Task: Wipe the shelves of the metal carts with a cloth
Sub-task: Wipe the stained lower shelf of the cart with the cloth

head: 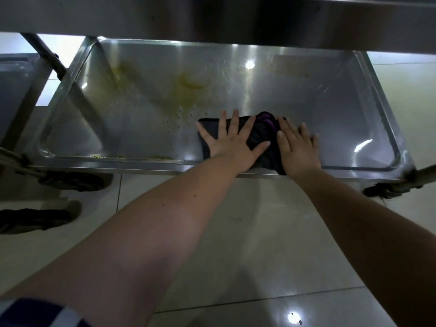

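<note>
A dark cloth with purple folds lies on the lower shelf of a metal cart, near its front rim. My left hand presses flat on the cloth's left part with fingers spread. My right hand presses flat on its right part. The cloth bunches up between the two hands. Yellowish stains and specks mark the shelf's left and middle area; the right side looks shiny.
An upper shelf overhangs the far side. The cart's wheels stand on a pale tiled floor. A second cart's shelf is at the left edge, with a dark wheel below.
</note>
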Demonstrator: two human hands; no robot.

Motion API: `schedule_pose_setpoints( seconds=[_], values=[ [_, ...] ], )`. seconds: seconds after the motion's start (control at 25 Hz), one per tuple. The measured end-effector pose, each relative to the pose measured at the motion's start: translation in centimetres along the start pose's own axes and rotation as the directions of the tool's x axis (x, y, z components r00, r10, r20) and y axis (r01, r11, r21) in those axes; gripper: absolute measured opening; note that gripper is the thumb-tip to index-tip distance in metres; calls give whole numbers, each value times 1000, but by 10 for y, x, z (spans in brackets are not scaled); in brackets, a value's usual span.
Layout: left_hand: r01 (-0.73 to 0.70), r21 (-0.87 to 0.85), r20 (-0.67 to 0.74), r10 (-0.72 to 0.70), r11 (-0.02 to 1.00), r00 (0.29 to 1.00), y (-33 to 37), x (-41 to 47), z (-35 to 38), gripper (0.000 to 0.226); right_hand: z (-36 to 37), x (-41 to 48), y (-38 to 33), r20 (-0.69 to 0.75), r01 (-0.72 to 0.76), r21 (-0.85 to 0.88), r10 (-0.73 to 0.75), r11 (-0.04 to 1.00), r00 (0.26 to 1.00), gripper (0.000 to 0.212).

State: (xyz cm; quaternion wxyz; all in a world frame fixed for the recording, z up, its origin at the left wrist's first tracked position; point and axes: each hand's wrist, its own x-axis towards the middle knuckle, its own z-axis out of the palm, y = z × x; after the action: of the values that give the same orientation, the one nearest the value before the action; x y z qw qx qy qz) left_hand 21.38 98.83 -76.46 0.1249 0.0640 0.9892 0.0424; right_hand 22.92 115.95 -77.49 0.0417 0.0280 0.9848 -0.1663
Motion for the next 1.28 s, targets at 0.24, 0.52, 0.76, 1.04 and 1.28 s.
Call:
schedule_pose_setpoints(
  seconds=[0.24,0.52,0.76,1.04,1.28],
  values=[
    [20,27,-66,-19,999,998,-118,13,-22,85,4,-1,-4,183,75,-262,-27,962,983,58],
    [15,44,9,-16,999,1000,-145,-38,-15,82,2,5,-21,259,-46,-275,120,960,958,57],
    [127,-39,-24,-128,991,991,-106,-35,-4,84,27,30,-100,126,74,-126,-58,989,990,52],
    [142,-42,-95,-145,989,985,-136,20,-4,102,44,30,-103,34,2,-260,7,966,999,56],
    [122,-122,-65,-130,985,989,-144,121,-41,102,44,30,-103,20,11,-273,-6,962,1000,59]
  ],
)
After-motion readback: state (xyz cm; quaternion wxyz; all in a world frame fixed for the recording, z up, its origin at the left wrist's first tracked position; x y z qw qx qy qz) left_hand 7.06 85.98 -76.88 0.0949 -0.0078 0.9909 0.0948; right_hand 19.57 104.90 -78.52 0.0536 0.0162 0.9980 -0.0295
